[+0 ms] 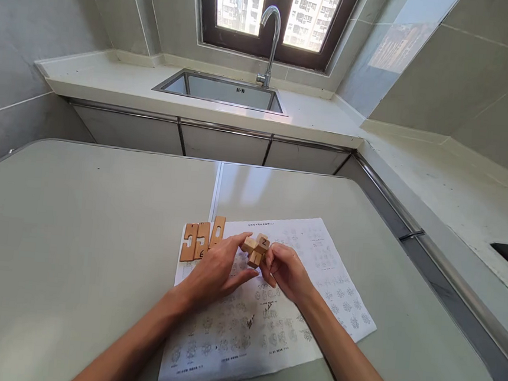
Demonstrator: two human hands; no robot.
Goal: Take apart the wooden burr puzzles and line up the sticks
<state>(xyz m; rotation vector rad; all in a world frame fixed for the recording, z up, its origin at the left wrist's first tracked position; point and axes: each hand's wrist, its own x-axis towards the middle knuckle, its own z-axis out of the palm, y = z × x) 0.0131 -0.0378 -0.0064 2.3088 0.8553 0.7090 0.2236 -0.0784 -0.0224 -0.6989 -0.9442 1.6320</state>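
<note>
The right hand is curled around the lower part of a small cluster of interlocked wooden blocks, gripping it from the right and holding it just above the printed sheet. The left hand meets the same cluster from the other side: its fingers are stretched out and pinch one block that sticks out to the left, with the thumb lying below. One of the upper blocks bears a dark mark on its face (it looks like a numeral, though it is too small to read with certainty).

Beneath both hands lies a white instruction sheet printed with rows of small diagrams, spread flat on the pale grey table. Just left of the left hand, at the sheet's upper left corner, three flat notched wooden pieces lie side by side, touching one another.

Beyond the table runs a white countertop with a steel sink and a curved faucet under a dark-framed window.
</note>
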